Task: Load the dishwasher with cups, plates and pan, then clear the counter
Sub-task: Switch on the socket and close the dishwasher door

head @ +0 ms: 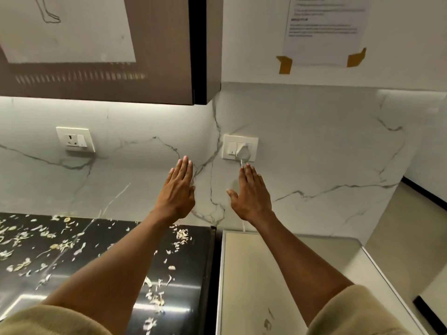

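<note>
Two bare hands are raised in the head view, both with fingers straight and together, holding nothing. The left hand (177,189) is held palm-forward before the marble backsplash (314,153); whether it touches the wall cannot be told. The right hand (251,194) is extended likewise, thumb spread to the left, its fingertips just below a switch plate (240,147) that carries a white plug (242,151) with a thin cord running down behind the hand. Beige sleeves are pushed up both forearms.

Below the left arm lies the black counter (108,257), glossy and littered with pale food scraps (154,298) scattered across most of its surface. Beside it on the right, under the right arm, is a white appliance top (254,274), with a few small scraps near its front.

A second socket (75,140) sits on the backsplash at left. Above it hangs a brown wall cabinet (157,44). A printed notice (324,30) is taped to the upper wall at right. No cups, plates or pan appear in view.
</note>
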Tool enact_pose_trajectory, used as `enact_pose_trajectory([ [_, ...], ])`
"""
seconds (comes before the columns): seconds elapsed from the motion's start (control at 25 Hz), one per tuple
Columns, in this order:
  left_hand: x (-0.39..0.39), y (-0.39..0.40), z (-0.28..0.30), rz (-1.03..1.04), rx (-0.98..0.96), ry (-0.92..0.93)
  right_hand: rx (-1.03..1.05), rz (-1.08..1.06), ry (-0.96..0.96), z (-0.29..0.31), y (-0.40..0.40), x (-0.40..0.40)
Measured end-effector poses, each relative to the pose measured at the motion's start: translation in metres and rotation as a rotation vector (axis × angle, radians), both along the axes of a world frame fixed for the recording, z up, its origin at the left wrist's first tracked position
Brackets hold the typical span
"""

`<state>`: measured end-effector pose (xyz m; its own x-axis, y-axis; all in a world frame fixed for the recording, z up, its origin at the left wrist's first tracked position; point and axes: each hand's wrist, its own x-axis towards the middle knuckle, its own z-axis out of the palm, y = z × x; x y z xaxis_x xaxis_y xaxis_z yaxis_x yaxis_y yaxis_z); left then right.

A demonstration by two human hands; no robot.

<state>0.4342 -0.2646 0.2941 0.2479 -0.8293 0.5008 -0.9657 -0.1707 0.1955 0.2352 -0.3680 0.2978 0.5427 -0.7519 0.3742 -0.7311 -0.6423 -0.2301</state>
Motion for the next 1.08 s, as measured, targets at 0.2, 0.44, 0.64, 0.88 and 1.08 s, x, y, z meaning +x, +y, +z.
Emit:
enact_pose_trajectory([
  [0.2, 0.030, -0.055, 0.019, 0.021, -0.043, -0.019, -0.032, 0.005, 0.006, 0.000, -0.033, 0.040],
  [0.44, 0.053, -0.115, 0.033, 0.012, -0.067, -0.046, -0.146, 0.027, -0.003, 0.006, -0.050, 0.070],
  [0.64, 0.063, -0.140, 0.017, -0.012, -0.036, -0.067, -0.130, 0.009, 0.012, 0.005, -0.056, 0.086],
  [0.88, 0.082, -0.156, -0.002, -0.034, -0.071, -0.128, -0.107, -0.023, 0.011, -0.006, -0.067, 0.102],
  [1.08, 0.089, -0.167, -0.014, -0.019, -0.117, -0.153, -0.100, -0.025, 0.003, -0.022, -0.074, 0.108],
])
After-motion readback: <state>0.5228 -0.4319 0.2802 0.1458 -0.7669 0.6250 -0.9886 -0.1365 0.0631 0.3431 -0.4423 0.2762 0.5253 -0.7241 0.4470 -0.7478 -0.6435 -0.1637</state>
